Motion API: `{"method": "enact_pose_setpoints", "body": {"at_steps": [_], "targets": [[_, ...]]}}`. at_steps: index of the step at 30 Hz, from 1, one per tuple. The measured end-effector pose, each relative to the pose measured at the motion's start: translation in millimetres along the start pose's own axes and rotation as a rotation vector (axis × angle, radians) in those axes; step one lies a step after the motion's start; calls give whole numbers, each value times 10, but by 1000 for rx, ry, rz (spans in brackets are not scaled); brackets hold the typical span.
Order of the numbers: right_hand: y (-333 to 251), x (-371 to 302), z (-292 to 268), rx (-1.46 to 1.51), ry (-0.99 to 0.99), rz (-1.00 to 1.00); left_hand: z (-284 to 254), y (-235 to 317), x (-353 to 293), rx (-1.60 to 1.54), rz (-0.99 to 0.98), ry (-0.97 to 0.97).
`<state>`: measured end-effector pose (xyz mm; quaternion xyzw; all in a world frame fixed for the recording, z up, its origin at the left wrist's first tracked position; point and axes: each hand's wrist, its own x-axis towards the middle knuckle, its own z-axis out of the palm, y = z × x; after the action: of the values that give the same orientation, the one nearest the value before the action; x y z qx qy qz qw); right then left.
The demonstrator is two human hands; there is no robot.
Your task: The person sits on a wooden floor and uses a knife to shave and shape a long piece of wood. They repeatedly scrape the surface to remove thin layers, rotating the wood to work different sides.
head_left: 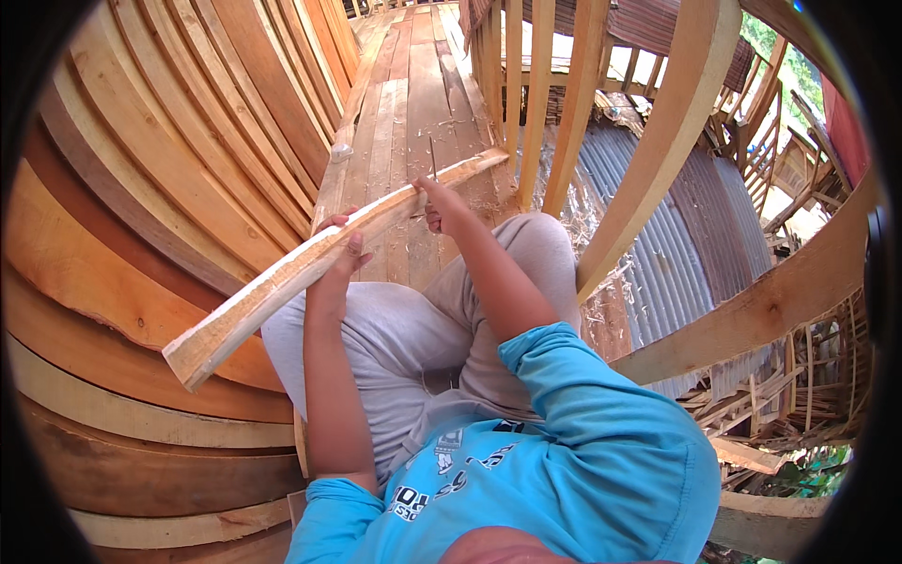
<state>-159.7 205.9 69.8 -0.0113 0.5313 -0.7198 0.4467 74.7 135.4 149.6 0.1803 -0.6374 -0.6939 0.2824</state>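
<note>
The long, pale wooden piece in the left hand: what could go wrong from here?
The thin, dark tool at the right hand might slip towards the left hand, which grips the long, pale wooden piece. The piece's left end points towards the brown wooden boards, so it could knock them.

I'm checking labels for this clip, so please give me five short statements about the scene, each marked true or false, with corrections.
1. The left hand grips the long, pale wooden beam. True.
2. The right hand rests on the person's knee. False: it is at the beam, farther along it than the left hand.
3. Tan and reddish-brown wooden boards line the left side. True.
4. The person wears black trousers. False: they are light-grey cloth trousers.
5. Beyond the upright wooden posts on the right are grey corrugated sheets. True.
</note>
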Motion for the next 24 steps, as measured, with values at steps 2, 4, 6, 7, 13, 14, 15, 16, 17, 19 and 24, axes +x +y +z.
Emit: {"method": "enact_pose_setpoints", "body": {"at_steps": [2, 4, 6, 7, 13, 14, 15, 16, 17, 19, 24], "targets": [[40, -29, -31, 48, 32, 10, 78, 8, -124, -34, 65, -51], [13, -6, -85, 31, -33, 19, 105, 65, -161, 106, 253, -156], [1, 24, -90, -40, -119, 28, 24, 80, -130, 285, 459, -310], [-18, 59, -137, -58, -151, 23, 29, 56, -69, 342, 493, -373], [-114, 482, -60, 111, -207, -2, -14, -167, 252, 249, 173, -281], [-171, 576, -64, 134, -194, -33, -80, -218, 365, 97, 71, -409], [-226, 673, -57, 158, -180, -64, -187, -250, 492, -55, -33, -535], [-267, 787, -90, 177, -162, -92, -284, -300, 623, -215, -141, -658], [-308, 888, -88, 142, -162, -104, -383, -296, 780, -196, -221, -758], [-346, 1101, -117, 72, -157, -120, -395, -385, 1022, -532, -435, -769], [-192, 1593, -460, 49, -79, -112, -264, -537, 1349, -248, -706, -549]]}}
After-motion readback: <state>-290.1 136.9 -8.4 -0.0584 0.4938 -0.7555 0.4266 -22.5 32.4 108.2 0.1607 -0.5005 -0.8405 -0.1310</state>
